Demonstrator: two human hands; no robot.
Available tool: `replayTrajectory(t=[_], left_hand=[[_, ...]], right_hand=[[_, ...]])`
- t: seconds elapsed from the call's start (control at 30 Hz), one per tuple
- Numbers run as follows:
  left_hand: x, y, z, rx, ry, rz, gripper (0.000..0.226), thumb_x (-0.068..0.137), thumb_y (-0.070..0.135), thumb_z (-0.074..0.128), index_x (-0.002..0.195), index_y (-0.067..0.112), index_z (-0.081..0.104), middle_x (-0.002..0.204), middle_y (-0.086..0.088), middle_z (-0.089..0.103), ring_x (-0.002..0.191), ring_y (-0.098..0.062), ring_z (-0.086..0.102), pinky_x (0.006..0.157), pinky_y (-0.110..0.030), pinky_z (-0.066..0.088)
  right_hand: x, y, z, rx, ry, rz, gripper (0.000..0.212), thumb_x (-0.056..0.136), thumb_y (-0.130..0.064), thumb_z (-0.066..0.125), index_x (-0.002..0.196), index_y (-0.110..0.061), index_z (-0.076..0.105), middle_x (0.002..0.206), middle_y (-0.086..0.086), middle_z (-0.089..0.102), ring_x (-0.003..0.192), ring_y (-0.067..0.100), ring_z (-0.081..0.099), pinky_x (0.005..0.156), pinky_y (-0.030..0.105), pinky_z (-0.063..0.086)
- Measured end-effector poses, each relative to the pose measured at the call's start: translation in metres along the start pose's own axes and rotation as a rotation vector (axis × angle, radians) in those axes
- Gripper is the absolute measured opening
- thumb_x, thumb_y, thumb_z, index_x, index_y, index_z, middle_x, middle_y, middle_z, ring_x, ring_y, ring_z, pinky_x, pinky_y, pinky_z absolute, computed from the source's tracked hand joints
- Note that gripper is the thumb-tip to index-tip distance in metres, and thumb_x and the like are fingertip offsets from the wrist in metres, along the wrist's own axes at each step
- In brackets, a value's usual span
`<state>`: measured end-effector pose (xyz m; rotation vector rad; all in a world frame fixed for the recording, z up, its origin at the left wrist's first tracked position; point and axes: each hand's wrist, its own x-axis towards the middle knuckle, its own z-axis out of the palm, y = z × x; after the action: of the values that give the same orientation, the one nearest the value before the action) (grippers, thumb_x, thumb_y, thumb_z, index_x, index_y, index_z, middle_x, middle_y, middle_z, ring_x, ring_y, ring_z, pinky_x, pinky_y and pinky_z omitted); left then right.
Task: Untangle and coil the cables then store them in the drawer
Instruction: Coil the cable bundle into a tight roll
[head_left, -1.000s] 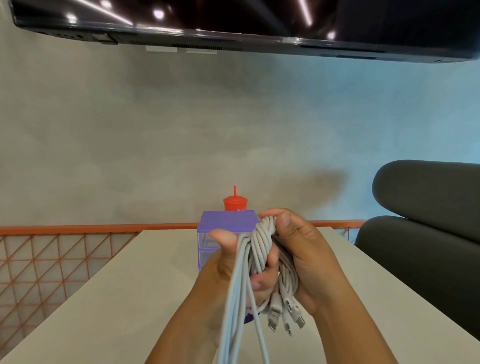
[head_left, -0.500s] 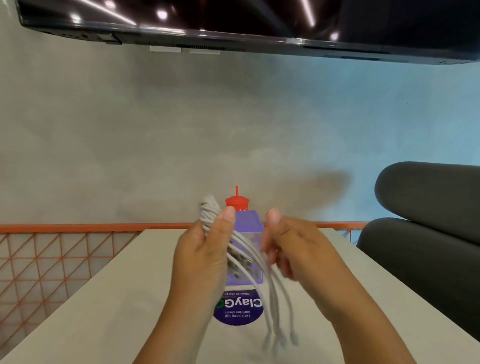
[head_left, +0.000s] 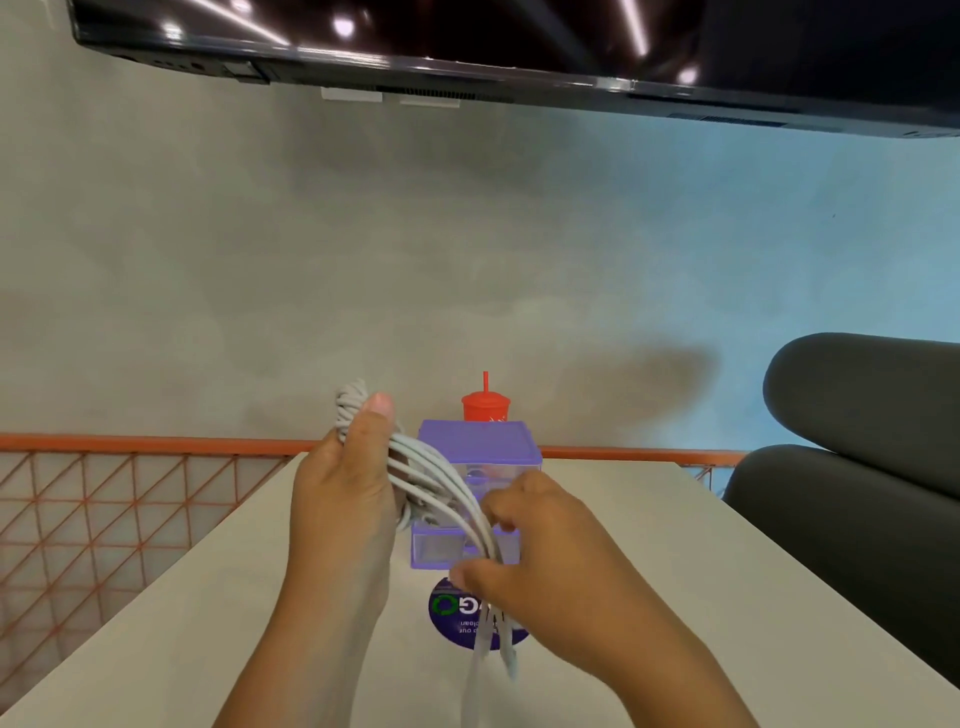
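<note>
Pale beige tabletop (head_left: 182, 623) below a grey concrete wall (head_left: 467, 260): two bare hands hold a bundle of thin grey rubbery cables (head_left: 447, 486) in the air, in front of a small purple translucent plastic drawer box (head_left: 478, 441).

The left hand (head_left: 343, 493) grips the knotted upper end of the bundle, thumb pressed along it. The right hand (head_left: 545, 561) has its fingers curled round the loose strands lower down, and the blurred plug ends dangle below it over a round purple sticker (head_left: 452, 613). These cables look light, limp and springy. They will likely slip and re-tangle if pulled as a mass, so it seems best to pinch one strand near its plug and draw it out while the left hand steadies the knot. A red lidded plastic cup with a straw (head_left: 485, 408) stands behind the box.
</note>
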<state>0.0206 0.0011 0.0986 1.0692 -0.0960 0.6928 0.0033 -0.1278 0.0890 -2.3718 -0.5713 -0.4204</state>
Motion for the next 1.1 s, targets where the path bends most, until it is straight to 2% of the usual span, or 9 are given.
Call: replayTrajectory(t=[0.07,0.13,0.23,0.3,0.47,0.63,0.87,1.0,1.1], left_hand=[[-0.001,0.003,0.000,-0.045,-0.022,-0.016,0.034,0.090,0.032,0.052,0.062,0.012,0.055,0.050,0.001,0.054,0.045,-0.011,0.054,0.051,-0.027,0.046],[-0.001,0.005,-0.001,-0.076,-0.022,-0.025,0.037,0.090,0.031,0.051,0.057,0.015,0.056,0.047,0.003,0.055,0.043,-0.008,0.056,0.045,-0.021,0.048],[-0.001,0.008,-0.002,-0.109,-0.022,-0.030,0.049,0.092,0.030,0.047,0.044,0.020,0.055,0.040,0.007,0.050,0.036,-0.006,0.051,0.037,-0.014,0.041],[-0.001,0.008,-0.002,-0.150,-0.029,-0.040,0.042,0.093,0.028,0.045,0.053,0.015,0.050,0.038,0.006,0.048,0.033,-0.006,0.047,0.035,-0.013,0.038],[-0.004,0.006,-0.001,-0.206,-0.140,-0.072,0.036,0.084,0.030,0.055,0.056,0.013,0.042,0.036,0.002,0.042,0.028,-0.006,0.040,0.033,-0.013,0.036],[-0.005,0.002,-0.003,-0.228,-0.359,-0.149,0.040,0.082,0.032,0.054,0.045,0.018,0.049,0.034,0.003,0.030,0.030,-0.007,0.028,0.035,-0.014,0.029],[-0.010,0.005,0.001,-0.352,-0.421,-0.240,0.026,0.071,0.033,0.050,0.057,0.013,0.041,0.034,0.004,0.028,0.025,-0.004,0.026,0.031,-0.010,0.028],[-0.013,0.001,0.003,-0.366,-0.469,-0.291,0.026,0.065,0.031,0.063,0.052,0.015,0.047,0.033,0.005,0.029,0.022,-0.003,0.026,0.029,-0.009,0.025],[-0.016,-0.001,0.003,-0.371,-0.540,-0.290,0.028,0.052,0.028,0.073,0.050,0.015,0.048,0.030,0.005,0.031,0.023,-0.003,0.027,0.030,-0.011,0.028]], right_hand=[[0.002,0.005,0.003,0.117,-0.092,0.026,0.021,0.076,-0.036,0.071,0.076,-0.038,0.051,0.092,-0.015,0.045,0.080,0.006,0.051,0.066,0.014,0.044],[0.004,0.009,0.006,0.225,-0.170,0.062,0.021,0.073,-0.033,0.075,0.086,-0.036,0.059,0.093,-0.011,0.056,0.083,0.010,0.057,0.071,0.020,0.051],[0.003,0.008,0.003,0.317,-0.299,0.062,0.008,0.077,-0.021,0.073,0.076,-0.024,0.065,0.073,-0.006,0.062,0.063,0.006,0.058,0.058,0.015,0.049],[0.002,0.010,-0.001,0.277,-0.324,0.064,0.017,0.078,-0.015,0.070,0.067,-0.026,0.062,0.066,-0.006,0.061,0.058,0.005,0.057,0.056,0.017,0.049],[0.002,0.023,-0.011,-0.056,-0.147,0.074,0.026,0.083,-0.015,0.061,0.066,-0.032,0.055,0.082,-0.005,0.062,0.075,0.017,0.060,0.064,0.023,0.053],[0.002,0.038,-0.030,-0.324,0.207,0.069,0.016,0.088,-0.015,0.051,0.076,-0.023,0.058,0.080,-0.005,0.043,0.063,0.007,0.043,0.049,0.015,0.030],[-0.008,0.027,-0.052,-0.019,0.715,-0.291,0.038,0.077,-0.004,0.068,0.073,-0.040,0.057,0.077,-0.013,0.054,0.083,-0.001,0.054,0.065,0.002,0.042],[-0.010,0.015,-0.047,0.336,0.609,-0.425,0.033,0.071,-0.008,0.066,0.070,-0.040,0.063,0.071,-0.009,0.059,0.072,-0.001,0.060,0.061,0.006,0.043],[-0.008,0.013,-0.043,0.537,0.449,-0.456,0.014,0.066,-0.026,0.075,0.069,-0.038,0.069,0.073,-0.012,0.061,0.069,0.009,0.060,0.062,0.020,0.049]])
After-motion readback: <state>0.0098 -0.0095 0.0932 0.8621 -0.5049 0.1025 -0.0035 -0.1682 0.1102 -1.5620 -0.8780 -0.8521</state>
